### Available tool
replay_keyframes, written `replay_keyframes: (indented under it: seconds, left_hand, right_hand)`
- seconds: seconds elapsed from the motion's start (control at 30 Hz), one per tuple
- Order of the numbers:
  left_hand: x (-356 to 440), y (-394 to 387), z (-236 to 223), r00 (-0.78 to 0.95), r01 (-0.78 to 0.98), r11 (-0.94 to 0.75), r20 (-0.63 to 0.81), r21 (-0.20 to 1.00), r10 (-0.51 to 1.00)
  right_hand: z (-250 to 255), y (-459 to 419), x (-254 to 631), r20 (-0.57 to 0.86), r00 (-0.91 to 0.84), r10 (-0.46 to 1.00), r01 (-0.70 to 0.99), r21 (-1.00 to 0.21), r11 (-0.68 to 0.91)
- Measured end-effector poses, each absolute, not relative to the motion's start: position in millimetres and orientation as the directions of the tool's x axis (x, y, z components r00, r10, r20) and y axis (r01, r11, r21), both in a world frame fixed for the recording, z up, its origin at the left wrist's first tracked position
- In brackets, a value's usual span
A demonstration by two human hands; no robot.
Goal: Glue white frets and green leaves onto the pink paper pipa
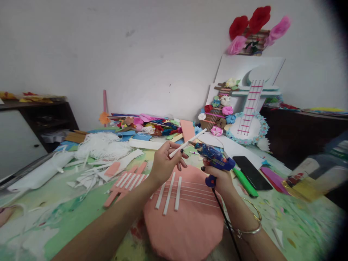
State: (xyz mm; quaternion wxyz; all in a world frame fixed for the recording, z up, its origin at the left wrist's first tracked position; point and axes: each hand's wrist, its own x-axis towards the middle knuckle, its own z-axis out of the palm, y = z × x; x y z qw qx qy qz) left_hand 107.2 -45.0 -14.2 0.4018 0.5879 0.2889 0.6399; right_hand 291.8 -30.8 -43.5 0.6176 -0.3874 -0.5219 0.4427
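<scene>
My left hand pinches a thin white strip, held slanting up to the right. In my right hand is a blue hot glue gun, its nozzle at the strip's underside; whether they touch I cannot tell. Below both hands lies a pink guitar-shaped craft piece with a rounded body. White strings run across it, and several white strips are laid over them. Its pink neck end, also carrying white strips, shows to the left, partly hidden by my left forearm. A black cord hangs from the glue gun's handle.
A green cutter and a black phone lie to the right, near a bottle of yellowish liquid. White string and paper scraps cover the left. Decorated paper instruments lean at the back wall.
</scene>
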Motion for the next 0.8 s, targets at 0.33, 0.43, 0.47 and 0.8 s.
replay_keyframes:
  seconds: [0.33,0.43,0.47,0.8]
  left_hand:
    - [107.5,-46.2,-14.6,0.012,-0.162,-0.519,0.528,0.839,0.849]
    - [107.9,-46.9,-14.8,0.000,-0.166,-0.526,0.533,0.834,0.846]
    - [107.9,-47.2,-14.6,-0.005,-0.169,-0.526,0.533,0.833,0.846]
    - [100.7,-38.8,-10.3,-0.106,-0.135,-0.437,0.426,0.889,0.899]
  right_hand:
    - [-36.9,-37.0,288.7,0.311,0.005,0.950,-0.090,-0.946,0.310]
    - [-38.4,-34.8,289.8,0.318,0.047,0.947,-0.112,-0.940,0.321]
    - [-39.0,-33.8,290.3,0.311,0.066,0.948,-0.121,-0.941,0.317]
    - [-17.6,-40.0,289.3,0.333,0.130,0.934,-0.400,-0.844,0.357]
